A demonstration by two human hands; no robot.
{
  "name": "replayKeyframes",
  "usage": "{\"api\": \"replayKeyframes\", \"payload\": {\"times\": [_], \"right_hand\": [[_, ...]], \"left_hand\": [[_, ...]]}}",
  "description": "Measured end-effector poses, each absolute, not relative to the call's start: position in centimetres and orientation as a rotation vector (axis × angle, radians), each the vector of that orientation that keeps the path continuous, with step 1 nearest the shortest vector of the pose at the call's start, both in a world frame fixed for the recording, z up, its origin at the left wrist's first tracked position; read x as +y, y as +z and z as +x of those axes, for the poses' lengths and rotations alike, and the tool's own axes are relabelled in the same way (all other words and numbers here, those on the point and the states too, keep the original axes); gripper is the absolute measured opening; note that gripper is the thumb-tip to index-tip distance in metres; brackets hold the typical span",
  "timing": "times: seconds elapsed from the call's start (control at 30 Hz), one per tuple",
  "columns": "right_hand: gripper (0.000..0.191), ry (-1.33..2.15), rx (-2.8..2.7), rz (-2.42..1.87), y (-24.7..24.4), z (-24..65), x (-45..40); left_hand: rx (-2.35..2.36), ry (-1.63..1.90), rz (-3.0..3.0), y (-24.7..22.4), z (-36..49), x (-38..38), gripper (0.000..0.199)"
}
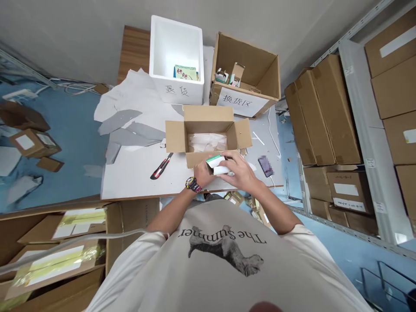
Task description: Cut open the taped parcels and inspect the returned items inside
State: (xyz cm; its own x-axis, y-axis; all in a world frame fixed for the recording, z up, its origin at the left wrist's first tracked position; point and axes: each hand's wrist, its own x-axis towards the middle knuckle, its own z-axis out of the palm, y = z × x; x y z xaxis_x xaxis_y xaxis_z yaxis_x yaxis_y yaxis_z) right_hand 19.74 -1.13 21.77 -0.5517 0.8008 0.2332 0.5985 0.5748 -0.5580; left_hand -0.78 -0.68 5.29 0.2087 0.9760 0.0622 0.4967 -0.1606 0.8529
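Between my two hands is a small white and green carton, held in front of the open cardboard box, with a flap of the carton sticking out. My left hand, with a watch on its wrist, is closed around the carton's left side. On the other side, the fingers of my right hand grip its white panel. Just beyond them stands the open cardboard box, its flaps folded out and white paper-like pieces inside. A red and black utility knife lies on the table left of my hands.
At the back stand a white foam box holding a green booklet-like item and a large cardboard box with small cartons. A phone lies at the right. Torn paper covers the table's left. Shelves of boxes line the right.
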Motion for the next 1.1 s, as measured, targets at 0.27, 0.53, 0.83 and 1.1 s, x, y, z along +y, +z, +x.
{"api": "replayKeyframes", "payload": {"times": [0.27, 0.53, 0.83, 1.1], "right_hand": [[0.037, 0.686, -2.194, -1.476, 14.4, 17.0, -6.7], [0.043, 0.837, -2.392, -2.114, 12.8, 13.4, -4.9], [0.033, 0.767, -2.348, -2.347, 10.9, 11.7, -3.8], [0.042, 0.608, -2.571, -2.262, 9.9, 9.1, -2.5]], "left_hand": [[1.475, 0.616, 1.805, -0.4, -3.8, -5.8, 0.066], [1.487, 0.391, 1.84, -6.3, -5.1, -4.4, 0.063], [1.444, 0.407, 1.807, -8.5, -5.6, -3.8, 0.07], [1.412, 0.389, 1.798, -8.0, -5.8, -3.6, 0.065]]}}
